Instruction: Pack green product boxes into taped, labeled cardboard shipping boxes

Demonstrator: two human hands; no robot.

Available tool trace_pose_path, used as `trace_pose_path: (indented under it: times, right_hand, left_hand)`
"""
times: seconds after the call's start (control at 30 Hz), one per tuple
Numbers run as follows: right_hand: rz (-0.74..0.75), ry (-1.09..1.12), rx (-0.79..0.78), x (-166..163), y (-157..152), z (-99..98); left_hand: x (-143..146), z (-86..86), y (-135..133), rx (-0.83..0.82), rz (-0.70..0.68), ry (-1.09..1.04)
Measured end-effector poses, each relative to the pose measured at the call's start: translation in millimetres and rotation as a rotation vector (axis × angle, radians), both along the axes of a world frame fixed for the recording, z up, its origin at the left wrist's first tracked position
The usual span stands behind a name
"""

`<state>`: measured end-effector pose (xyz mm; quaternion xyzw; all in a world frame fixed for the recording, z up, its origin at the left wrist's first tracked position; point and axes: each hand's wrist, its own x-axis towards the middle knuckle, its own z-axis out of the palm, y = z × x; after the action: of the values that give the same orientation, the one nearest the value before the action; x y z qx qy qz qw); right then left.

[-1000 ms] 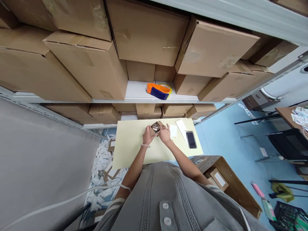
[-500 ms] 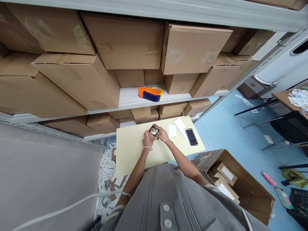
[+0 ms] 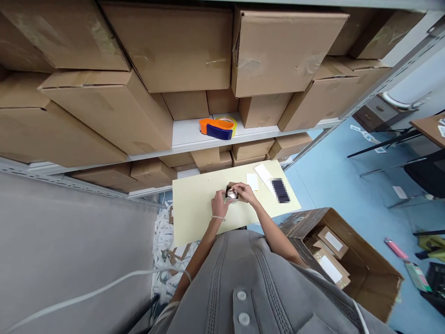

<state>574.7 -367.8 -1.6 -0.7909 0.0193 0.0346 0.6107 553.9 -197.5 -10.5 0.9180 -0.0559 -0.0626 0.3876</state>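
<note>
Cardboard box (image 3: 232,190), shiny round insert, both hands

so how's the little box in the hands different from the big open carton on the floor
The little box is small enough for the left hand and right hand to hold together; the floor carton is far larger. The little box sits on the pale yellow table with a shiny item inside; the floor carton rests on the blue floor holding several labelled boxes. Both are brown cardboard and open.

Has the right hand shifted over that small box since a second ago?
Yes. The right hand now reaches over the small box, further from the white card on the table.
</note>
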Motion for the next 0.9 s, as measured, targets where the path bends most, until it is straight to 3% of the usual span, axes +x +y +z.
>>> trace_pose_path:
  times: [0.17,0.23,0.33,0.4,0.47,0.57,0.7,0.8,0.9]
  right_hand:
    - [-0.013,-0.079,-0.164,-6.5,1.0,13.7]
    - [-0.087,-0.137,-0.218,-9.3,0.0,18.6]
    - [-0.397,-0.182,-0.178,-15.7,-6.3,16.0]
    - [-0.636,-0.078,-0.049,-19.8,-12.4,7.1]
    - [-0.745,0.106,0.109,-22.8,-17.0,-4.4]
    - [-0.641,0.301,0.283,-25.6,-16.3,-18.0]
    - [-0.433,0.334,0.483,-24.7,-6.6,-16.7]
    - [-0.369,0.239,0.437,-17.6,-0.2,-6.2]
    - [-0.308,0.165,0.252,-8.4,8.4,-1.4]
  left_hand:
    - [25.6,4.9,-3.7,-0.110,-0.122,-0.110]
    - [33.2,1.0,-3.7,-0.158,-0.183,-0.091]
    - [35.7,-10.5,-1.9,-0.224,-0.186,-0.053]
    - [32.6,-19.1,-0.7,-0.261,-0.160,-0.049]
    - [29.0,-25.9,-0.3,-0.289,-0.144,-0.064]
    - [27.6,-30.1,-0.6,-0.313,-0.138,-0.095]
    - [31.2,-28.2,-3.8,-0.328,-0.130,-0.106]
    - [28.7,-26.8,-11.7,-0.276,-0.105,-0.107]
    - [21.4,-27.5,-23.7,-0.191,-0.071,-0.101]
